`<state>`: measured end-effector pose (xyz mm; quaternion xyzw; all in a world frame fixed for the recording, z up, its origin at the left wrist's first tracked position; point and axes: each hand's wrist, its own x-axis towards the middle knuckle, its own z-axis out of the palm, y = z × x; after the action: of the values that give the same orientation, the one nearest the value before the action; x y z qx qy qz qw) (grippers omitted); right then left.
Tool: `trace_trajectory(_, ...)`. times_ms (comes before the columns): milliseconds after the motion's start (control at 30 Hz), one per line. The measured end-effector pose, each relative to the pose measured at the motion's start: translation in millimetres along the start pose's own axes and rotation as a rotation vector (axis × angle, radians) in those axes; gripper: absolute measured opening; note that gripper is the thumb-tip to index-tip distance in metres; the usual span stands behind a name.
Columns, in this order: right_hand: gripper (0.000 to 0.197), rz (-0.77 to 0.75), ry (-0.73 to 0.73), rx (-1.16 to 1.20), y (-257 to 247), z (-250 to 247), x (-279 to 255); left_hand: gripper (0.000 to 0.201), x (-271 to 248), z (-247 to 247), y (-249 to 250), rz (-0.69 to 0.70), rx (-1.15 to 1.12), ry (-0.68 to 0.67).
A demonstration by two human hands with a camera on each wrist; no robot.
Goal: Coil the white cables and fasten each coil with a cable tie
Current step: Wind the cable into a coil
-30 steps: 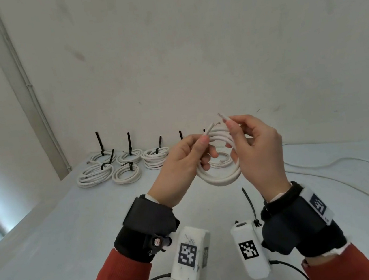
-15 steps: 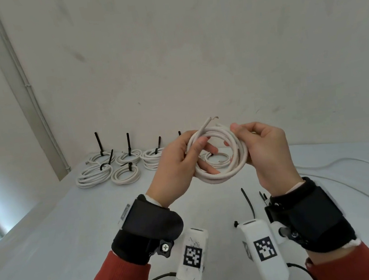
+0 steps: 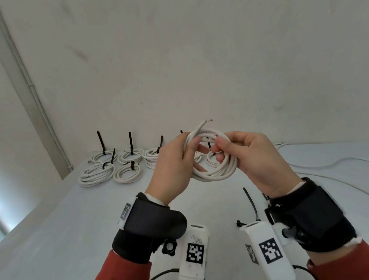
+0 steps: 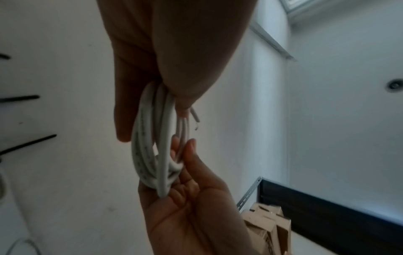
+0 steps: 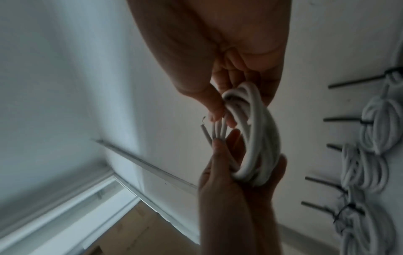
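Coil of white cable, several turns, held in the air above the middle of the counter and touching nothing but the two hands. Left hand: thumb and fingers curled, pinching the bunched turns at one side, with the cut end jutting up past the grip. Right hand: fingers hooked through the ring, pinching the opposite side. No tie is on this coil yet.

Black tie lies loose on the counter's near part. Tied coils sit at the counter's far left corner.

Assessment: the cable looks light but springy, and its jacket smooth. The turns will likely fan apart if either pinch slackens. The best hold is across all the turns at once, where they bunch, with the cut end trapped under the thumb. One hand should probably keep that clamp while the other fetches the tie. The frayed tip may snag.
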<state>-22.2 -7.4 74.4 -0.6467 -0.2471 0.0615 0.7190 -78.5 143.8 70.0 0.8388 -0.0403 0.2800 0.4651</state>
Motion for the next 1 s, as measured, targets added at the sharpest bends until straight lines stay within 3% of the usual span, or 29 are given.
trace_trajectory(100, 0.012, 0.03, 0.0, 0.112, -3, 0, 0, 0.022, 0, 3, 0, -0.061, -0.3, -0.076)
trace_trajectory(300, 0.01, -0.028, 0.038, 0.12, -4, 2, 0, 0.03, 1, 4, 4, -0.156, -0.86, -0.195)
trace_trajectory(400, 0.018, -0.045, 0.028, 0.165, -4, 5, 0, 0.031, 2, 1, 7, -0.192, -0.983, -0.205)
trace_trajectory(633, 0.022, -0.003, 0.065, 0.206, 2, 16, -2, 0.026, -1, 6, 11, -0.248, -0.797, -0.045)
trace_trajectory(833, 0.017, 0.028, 0.128, 0.153, 6, 15, -1, 0.014, -3, 13, 8, -0.194, -0.624, -0.026)
trace_trajectory(1000, 0.018, 0.022, 0.152, 0.082, 8, 16, -2, 0.019, -4, 22, 1, -0.087, -0.376, 0.035)
